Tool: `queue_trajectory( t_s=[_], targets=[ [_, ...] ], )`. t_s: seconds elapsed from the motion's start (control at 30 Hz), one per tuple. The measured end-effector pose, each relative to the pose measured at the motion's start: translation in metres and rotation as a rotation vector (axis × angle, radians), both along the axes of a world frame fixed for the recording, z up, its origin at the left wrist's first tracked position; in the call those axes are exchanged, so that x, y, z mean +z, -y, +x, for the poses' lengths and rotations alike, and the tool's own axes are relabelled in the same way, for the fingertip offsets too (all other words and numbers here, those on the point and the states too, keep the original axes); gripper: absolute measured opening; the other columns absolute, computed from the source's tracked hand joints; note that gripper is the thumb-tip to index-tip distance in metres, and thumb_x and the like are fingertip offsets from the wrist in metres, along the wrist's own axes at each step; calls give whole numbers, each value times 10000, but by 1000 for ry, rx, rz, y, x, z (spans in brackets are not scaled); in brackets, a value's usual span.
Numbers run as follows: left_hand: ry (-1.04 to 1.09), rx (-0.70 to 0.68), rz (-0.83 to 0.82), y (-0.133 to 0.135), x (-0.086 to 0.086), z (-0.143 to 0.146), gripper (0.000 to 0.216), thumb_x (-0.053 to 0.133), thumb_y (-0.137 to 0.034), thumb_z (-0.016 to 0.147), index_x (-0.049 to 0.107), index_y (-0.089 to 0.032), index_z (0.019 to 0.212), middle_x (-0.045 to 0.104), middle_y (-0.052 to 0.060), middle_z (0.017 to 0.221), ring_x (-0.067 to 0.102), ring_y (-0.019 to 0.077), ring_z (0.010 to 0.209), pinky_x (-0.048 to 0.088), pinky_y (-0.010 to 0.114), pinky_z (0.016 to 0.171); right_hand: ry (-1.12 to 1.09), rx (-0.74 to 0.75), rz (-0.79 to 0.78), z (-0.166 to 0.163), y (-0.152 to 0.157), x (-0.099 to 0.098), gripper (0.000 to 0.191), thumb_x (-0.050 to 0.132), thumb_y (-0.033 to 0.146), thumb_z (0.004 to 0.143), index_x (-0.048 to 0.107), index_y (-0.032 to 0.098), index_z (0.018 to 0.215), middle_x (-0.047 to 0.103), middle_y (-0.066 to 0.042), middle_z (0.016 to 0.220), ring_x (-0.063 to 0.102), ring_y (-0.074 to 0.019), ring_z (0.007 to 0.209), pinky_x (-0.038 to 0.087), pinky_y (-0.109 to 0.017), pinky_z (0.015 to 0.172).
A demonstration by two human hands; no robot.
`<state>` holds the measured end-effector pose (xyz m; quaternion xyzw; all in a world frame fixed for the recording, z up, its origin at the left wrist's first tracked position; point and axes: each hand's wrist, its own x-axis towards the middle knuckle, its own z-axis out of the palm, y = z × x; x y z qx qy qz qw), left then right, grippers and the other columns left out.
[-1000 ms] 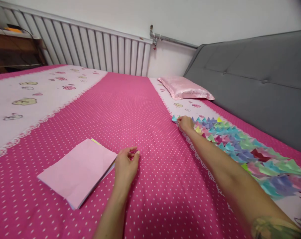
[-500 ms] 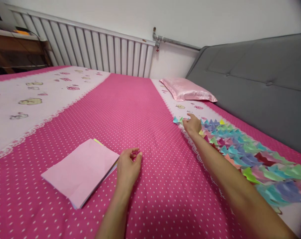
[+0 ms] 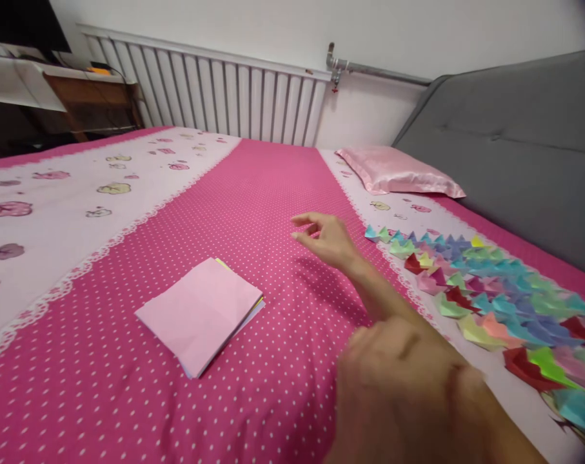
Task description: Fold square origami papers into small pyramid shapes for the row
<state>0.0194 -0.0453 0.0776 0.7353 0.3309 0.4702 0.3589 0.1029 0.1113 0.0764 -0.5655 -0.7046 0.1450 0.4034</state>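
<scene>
My right hand (image 3: 324,238) hovers over the pink dotted bedspread (image 3: 273,193), thumb and fingers apart and nothing between them. Close to the camera, my left hand (image 3: 393,380) is smeared by motion and lies across my right forearm; its fingers cannot be made out clearly. To the left rests a stack of square paper sheets (image 3: 200,312), a pale pink one on top and yellow and bluish edges showing beneath. Rows of small folded paper boats (image 3: 495,303) in many colours stand to the right, partly hidden by my right arm.
A pink satin pillow (image 3: 398,171) lies near the grey padded headboard (image 3: 524,142). Along the far wall runs a white radiator (image 3: 215,90) with a pipe (image 3: 379,69). A desk (image 3: 84,90) with a dark monitor (image 3: 26,26) stands at the far left.
My right hand has drawn away from the far end of the paper boats, leftward over the bedspread. My left hand has moved from beside the paper stack to my right forearm. The view has shifted left.
</scene>
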Motion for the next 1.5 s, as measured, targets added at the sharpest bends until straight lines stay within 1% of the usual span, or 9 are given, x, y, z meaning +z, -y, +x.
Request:
queue_trajectory(
  t_s=[0.1,0.23,0.43,0.57,0.7,1.0,1.2,1.3,1.5],
  targets=[
    [-37,-48,17,9,-5,7,99,596,-335,714,634,-295,632,613,25,597,539,172,555,461,362,540,112,236,21,-38,3,-9,326,590,290,782,589,194,1094,618,-83,1112,589,-169,918,483,-366,784],
    [-134,-80,-22,5,-2,1,64,608,-306,717,648,-294,669,648,30,667,575,194,614,489,391,587,283,561,54,-71,7,-20,454,594,356,786,502,224,1211,509,-70,1295,412,-195,1227,321,-415,1004],
    [-158,-105,-44,4,3,-1,37,637,-296,701,671,-301,714,654,33,698,592,205,657,507,392,633,421,761,-38,-83,9,-40,742,668,500,664,417,213,1300,342,-81,1422,184,-245,1349,197,-439,1071],
    [-161,-120,-45,5,1,0,53,637,-312,697,677,-311,731,654,34,708,594,210,664,504,400,620,437,779,-127,-76,4,-50,746,723,409,638,434,200,1292,363,-94,1408,194,-264,1344,228,-448,1058],
    [-159,-97,-40,5,2,-2,63,606,-304,720,669,-311,725,641,30,699,589,197,651,504,393,626,412,786,-168,-73,2,-51,670,716,310,667,461,181,1272,380,-99,1398,297,-225,1307,255,-380,1060],
    [-235,-121,-4,4,4,-3,88,600,-307,729,657,-240,727,631,35,729,573,182,675,473,365,616,303,811,-219,-69,-1,-50,542,720,310,666,556,224,1176,464,-66,1341,460,-205,1197,363,-337,975],
    [-285,-169,-23,3,5,-7,136,599,-293,736,662,-177,765,625,30,775,567,178,713,463,354,666,294,795,-261,-66,-1,-45,482,711,348,668,602,207,1116,502,-83,1304,504,-224,1148,393,-341,935],
    [-269,-157,-44,4,5,-5,162,548,-299,776,660,-182,771,626,28,782,567,173,724,461,350,687,316,764,-206,-69,2,-46,419,704,379,670,635,191,1038,559,-82,1226,514,-214,1113,389,-331,919],
    [-274,-155,-19,5,2,-3,108,580,-249,729,649,-166,736,612,39,770,558,175,730,466,343,704,479,566,-30,-86,15,-52,681,627,653,592,570,170,1068,557,-88,993,463,-239,950,366,-408,851]
  ],
)
